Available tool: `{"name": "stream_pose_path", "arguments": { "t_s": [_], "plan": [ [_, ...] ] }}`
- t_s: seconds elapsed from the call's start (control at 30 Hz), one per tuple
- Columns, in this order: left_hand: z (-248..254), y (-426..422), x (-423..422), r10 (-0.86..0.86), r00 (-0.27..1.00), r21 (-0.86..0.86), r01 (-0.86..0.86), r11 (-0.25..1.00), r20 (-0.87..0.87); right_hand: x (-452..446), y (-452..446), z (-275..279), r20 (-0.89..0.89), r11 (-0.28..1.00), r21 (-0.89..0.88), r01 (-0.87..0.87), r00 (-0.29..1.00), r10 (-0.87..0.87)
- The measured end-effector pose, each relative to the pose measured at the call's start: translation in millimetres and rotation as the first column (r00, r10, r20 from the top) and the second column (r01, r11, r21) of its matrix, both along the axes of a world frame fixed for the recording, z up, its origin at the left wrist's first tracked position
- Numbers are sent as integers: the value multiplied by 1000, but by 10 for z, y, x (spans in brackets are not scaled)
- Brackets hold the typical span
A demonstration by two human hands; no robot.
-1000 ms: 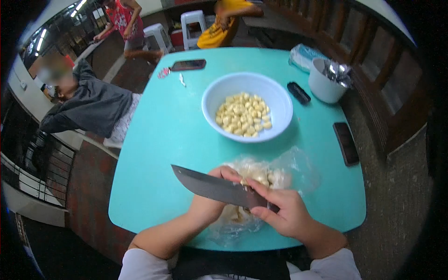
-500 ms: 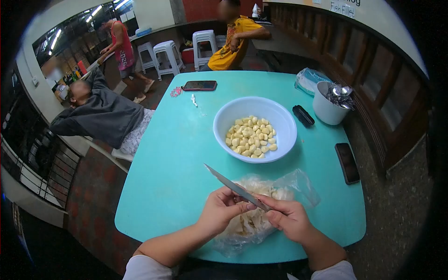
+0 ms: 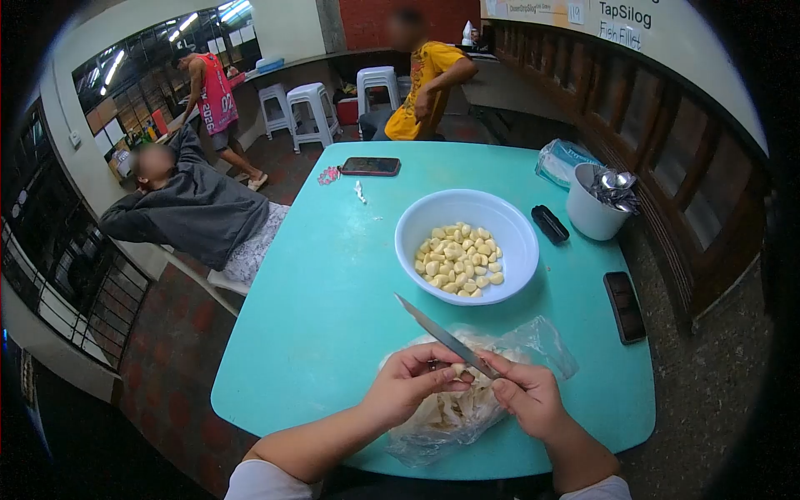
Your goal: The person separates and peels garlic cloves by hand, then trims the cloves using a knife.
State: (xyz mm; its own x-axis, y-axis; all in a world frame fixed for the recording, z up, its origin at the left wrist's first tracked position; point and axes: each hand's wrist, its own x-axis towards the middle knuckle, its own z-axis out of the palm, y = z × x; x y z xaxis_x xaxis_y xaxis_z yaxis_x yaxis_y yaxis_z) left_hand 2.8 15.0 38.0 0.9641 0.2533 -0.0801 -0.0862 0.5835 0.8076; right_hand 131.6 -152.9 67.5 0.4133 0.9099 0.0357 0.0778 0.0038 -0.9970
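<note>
My right hand (image 3: 527, 392) is closed on a knife (image 3: 446, 335), whose blade points up and to the left. Pinched in the fingertips of my left hand (image 3: 408, 385) is a garlic clove (image 3: 459, 372), partly hidden by the fingers and close to the blade. Below both hands lies a clear plastic bag (image 3: 546, 342) with garlic skins (image 3: 450, 412) in and on it. Just beyond, a pale blue basin (image 3: 406, 242) holds many peeled garlic cloves (image 3: 457, 258).
On the turquoise table (image 3: 308, 333) are a phone (image 3: 371, 167), another phone (image 3: 624, 307), a black case (image 3: 550, 225), a white bucket of cutlery (image 3: 596, 208) and a tissue pack (image 3: 562, 162). A person in grey (image 3: 196, 204) reclines at left; two others are farther back.
The view has shifted slightly, so the table sits lower and to the right. My left fingers have moved a little, and the clove now shows between them. The knife stays in my right hand.
</note>
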Motion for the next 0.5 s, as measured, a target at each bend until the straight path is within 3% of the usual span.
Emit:
{"name": "stream_pose_path", "arguments": {
  "t_s": [0.17,0.27,0.5],
  "plan": [
    [-61,13,10,-35,999,-71,36,997,12,33,-2,49,140,999,-35,5,990,0],
    [-9,-16,17,40,999,-134,-40,990,-7,17,-12,31,148,997,-65,48,988,-38],
    [-65,-4,26,-42,998,-18,41,999,-44,52,-66,129,253,983,-147,113,965,-73]
  ]
}}
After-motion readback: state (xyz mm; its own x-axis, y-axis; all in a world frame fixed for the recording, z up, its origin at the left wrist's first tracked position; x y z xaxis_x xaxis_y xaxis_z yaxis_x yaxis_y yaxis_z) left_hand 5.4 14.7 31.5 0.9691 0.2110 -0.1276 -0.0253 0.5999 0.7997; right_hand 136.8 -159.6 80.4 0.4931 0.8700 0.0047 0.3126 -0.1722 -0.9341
